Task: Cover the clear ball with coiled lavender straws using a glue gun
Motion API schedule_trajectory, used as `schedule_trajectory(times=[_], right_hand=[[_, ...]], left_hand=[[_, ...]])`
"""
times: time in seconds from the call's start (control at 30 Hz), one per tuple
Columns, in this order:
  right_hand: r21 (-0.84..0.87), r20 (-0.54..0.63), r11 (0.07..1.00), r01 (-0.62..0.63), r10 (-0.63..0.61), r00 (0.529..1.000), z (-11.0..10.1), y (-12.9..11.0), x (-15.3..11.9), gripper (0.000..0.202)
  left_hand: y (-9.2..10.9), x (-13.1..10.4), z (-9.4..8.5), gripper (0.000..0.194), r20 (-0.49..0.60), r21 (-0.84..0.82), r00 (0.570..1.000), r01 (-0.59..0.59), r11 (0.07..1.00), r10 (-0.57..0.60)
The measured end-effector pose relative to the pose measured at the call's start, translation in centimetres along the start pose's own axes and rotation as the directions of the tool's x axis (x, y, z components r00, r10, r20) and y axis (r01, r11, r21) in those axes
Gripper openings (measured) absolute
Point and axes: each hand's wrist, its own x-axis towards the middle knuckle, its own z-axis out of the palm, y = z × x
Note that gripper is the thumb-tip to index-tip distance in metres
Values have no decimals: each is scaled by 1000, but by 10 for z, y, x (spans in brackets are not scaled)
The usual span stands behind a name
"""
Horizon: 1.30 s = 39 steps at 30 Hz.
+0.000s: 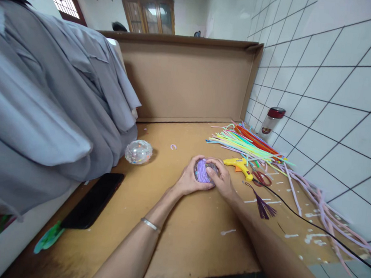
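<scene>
Between my hands is a small round object wrapped in purple fuzzy strands (203, 170), held low over the brown tabletop. My left hand (189, 177) curls around its left side and underneath, fingers and thumb closed on it. From the right, my right hand (221, 177) grips it too, its thumb pressed across the front. Part of the object is hidden behind my fingers. Just right of my right hand lies a yellow hot glue gun (240, 167). A faceted transparent bowl (138, 152) stands to the left, apart from both hands.
Colourful pipe cleaners (247, 142) lie heaped at the back right, near a red-lidded jar (271, 121). Scissors (262, 178), a purple tassel (264, 207) and a black cord are on the right. A black phone (93, 201) lies left, below hanging grey cloth (54, 100). Cardboard (187, 82) stands behind.
</scene>
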Motion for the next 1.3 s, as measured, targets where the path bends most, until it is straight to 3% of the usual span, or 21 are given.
schedule_trajectory(times=[0.13, 0.5, 0.67, 0.8, 1.3], right_hand=[[1, 13, 1000, 4, -4, 1000, 0, -1, 0, 26], [113, -28, 991, -70, 73, 997, 3, 5, -5, 30], [-101, -116, 993, 54, -66, 991, 5, -5, -5, 30], [-208, -155, 969, 130, -164, 974, 2, -16, -2, 18], [-49, -131, 997, 62, -68, 989, -6, -12, 7, 15]], left_hand=[[1, 3, -2, 74, 29, 69, 997, -72, 995, 70], [3, 5, -2, 70, 24, 81, 996, -90, 993, 88], [3, 4, 1, 72, 50, 117, 984, -177, 977, 172], [2, 4, 2, 71, 75, 131, 973, -229, 965, 220], [4, 6, 0, 75, 108, 117, 972, -221, 968, 208]])
